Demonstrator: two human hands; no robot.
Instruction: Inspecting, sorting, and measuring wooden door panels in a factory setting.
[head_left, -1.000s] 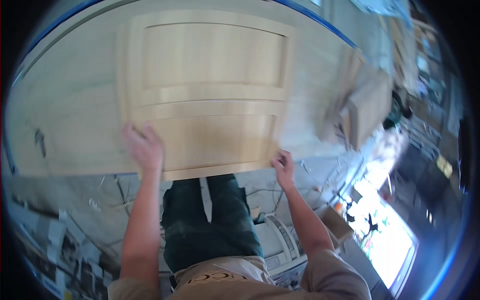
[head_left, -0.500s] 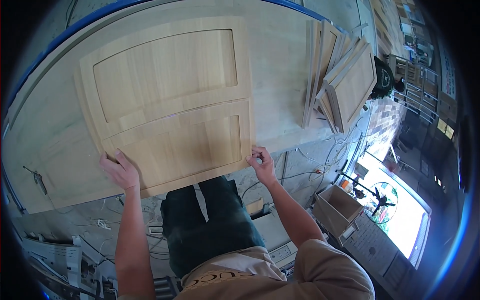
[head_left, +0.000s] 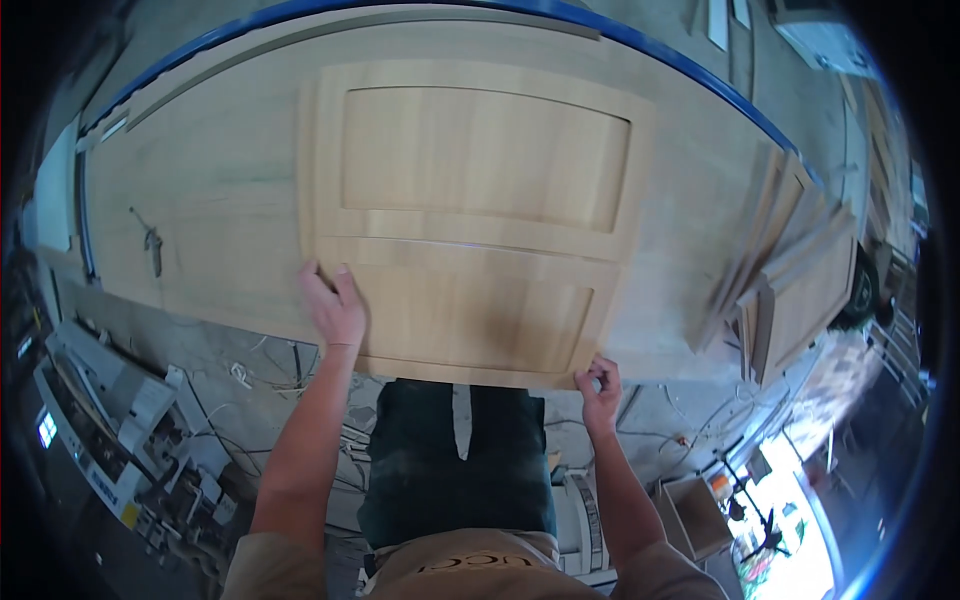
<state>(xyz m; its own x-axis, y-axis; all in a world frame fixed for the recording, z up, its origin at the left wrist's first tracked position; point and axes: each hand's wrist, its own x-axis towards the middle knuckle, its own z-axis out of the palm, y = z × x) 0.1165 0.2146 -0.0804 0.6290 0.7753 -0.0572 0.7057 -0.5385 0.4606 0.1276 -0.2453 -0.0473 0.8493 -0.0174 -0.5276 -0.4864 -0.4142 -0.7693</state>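
Two light-wood cabinet doors with recessed centres lie against each other on the workbench, the far door (head_left: 485, 155) larger in view than the near door (head_left: 460, 315). A narrow seam runs between them. My left hand (head_left: 336, 308) grips the near door's left edge, thumb on top and fingertips at the rim. At that door's near right corner, my right hand (head_left: 600, 392) pinches the edge with curled fingers. The near door's front edge reaches the bench's front, just before my legs. What lies beneath the doors is hidden, though a second edge shows along the far door's left side.
More panel doors (head_left: 805, 290) lean in an overlapping pile on the bench's right end. A small dark tool (head_left: 153, 250) lies on the left. Blue edging (head_left: 690, 68) runs along the bench's far side. Cables (head_left: 660, 432) trail over the floor, near an open wooden box (head_left: 695, 520).
The whole view has swung, so the bench, doors and pile sit farther right and look straighter. Both hands keep their places on the near door's edges.
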